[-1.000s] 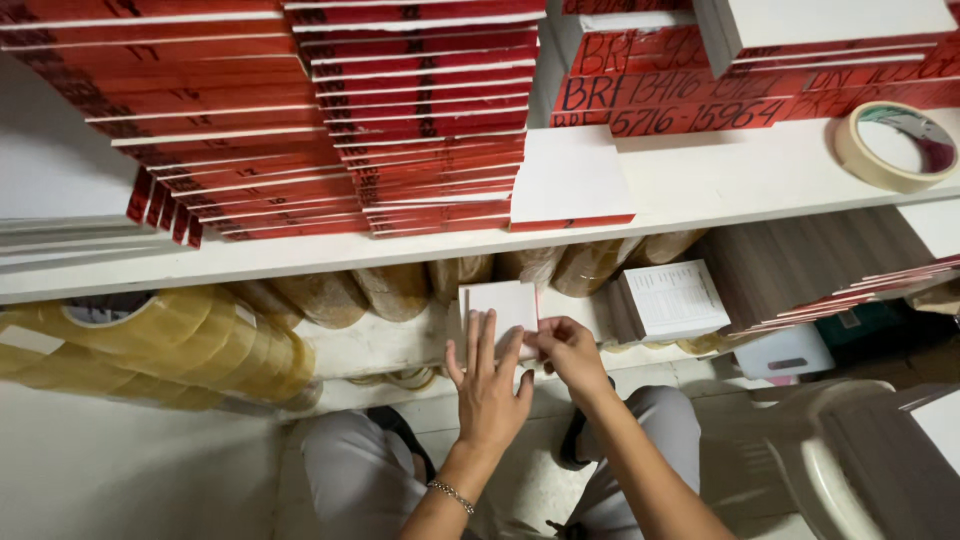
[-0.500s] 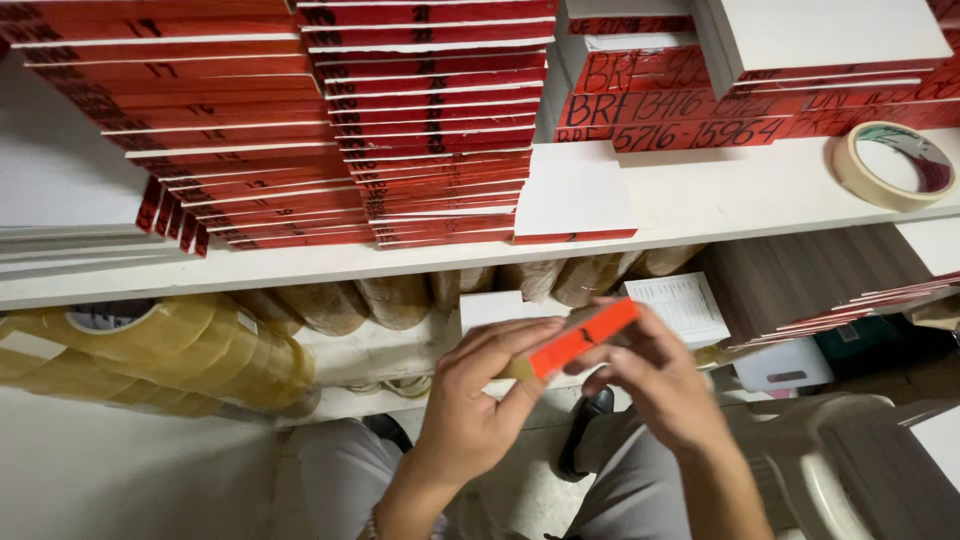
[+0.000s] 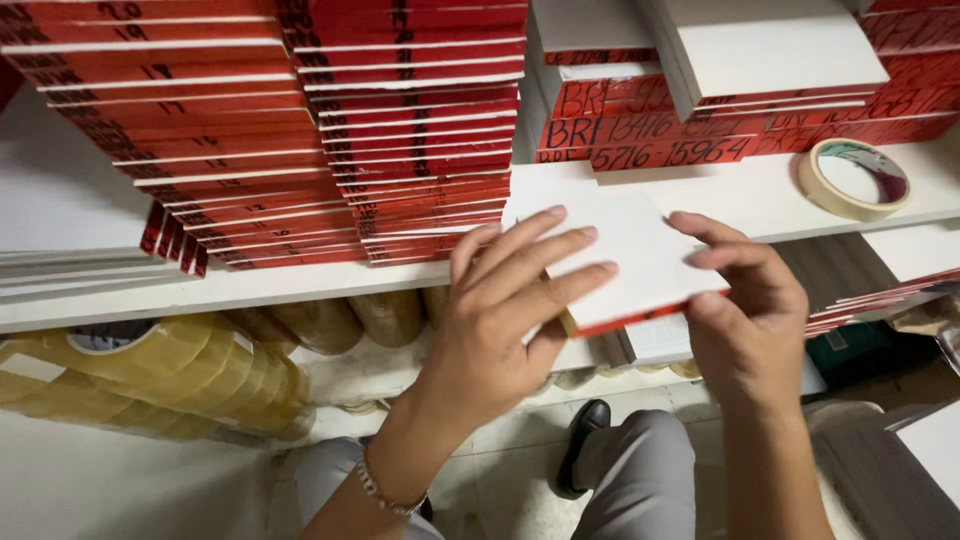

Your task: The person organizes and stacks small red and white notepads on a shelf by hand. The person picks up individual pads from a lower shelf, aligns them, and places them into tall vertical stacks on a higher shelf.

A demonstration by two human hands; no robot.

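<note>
Both hands hold a small white pad with a red-orange bound edge (image 3: 640, 262), flat and face up, just in front of the upper white shelf (image 3: 300, 283). My left hand (image 3: 500, 310) lies across its left part, fingers spread on top and thumb beneath. My right hand (image 3: 745, 300) grips its right edge. The pad hovers over the front of the shelf, beside a low stack of red-spined pads (image 3: 420, 150). Another white pad on the shelf behind is mostly hidden by the held one.
Tall stacks of red-spined pads (image 3: 180, 130) fill the upper shelf. A roll of masking tape (image 3: 853, 178) lies at its right end. Rolls of clear brown tape (image 3: 150, 370) sit on the lower shelf. Below are my grey-trousered knees and a black shoe (image 3: 580, 440).
The pad was picked off the lower shelf, turned edge-on, and now lifted flat up to the upper shelf's front. Both hands rose with it.
</note>
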